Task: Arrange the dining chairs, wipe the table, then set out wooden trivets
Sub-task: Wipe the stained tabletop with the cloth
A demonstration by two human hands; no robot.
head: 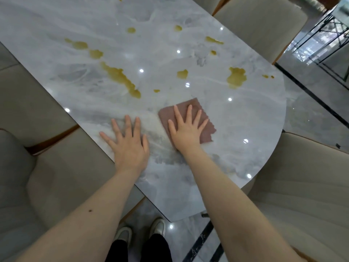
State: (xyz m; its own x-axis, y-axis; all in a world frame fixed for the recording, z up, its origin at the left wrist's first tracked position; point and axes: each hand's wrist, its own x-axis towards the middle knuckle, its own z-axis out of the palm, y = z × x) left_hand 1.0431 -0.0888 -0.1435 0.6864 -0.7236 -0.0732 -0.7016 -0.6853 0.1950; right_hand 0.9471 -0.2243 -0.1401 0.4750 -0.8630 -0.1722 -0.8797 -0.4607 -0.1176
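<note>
Both hands flat on the marble counter [245, 114], the right one pressing a cloth [205, 127].

The cloth is a dull reddish-brown square, lying flat near the rounded end of the counter, its far corner pointing away from the person and its right edge slightly wavy. Amber-yellow spills [120, 77] dot the glossy grey-white surface beyond it, the nearest of them apart from the cloth. The right hand [186, 132] lies palm-down on the cloth's left half with fingers straight and spread wide, forearm reaching in from the lower right. The left hand [128, 143] rests palm-down on bare counter just beside the cloth, fingers likewise straight and splayed, holding nothing. Beige upholstered chairs [294, 188] stand close around the counter.
</note>
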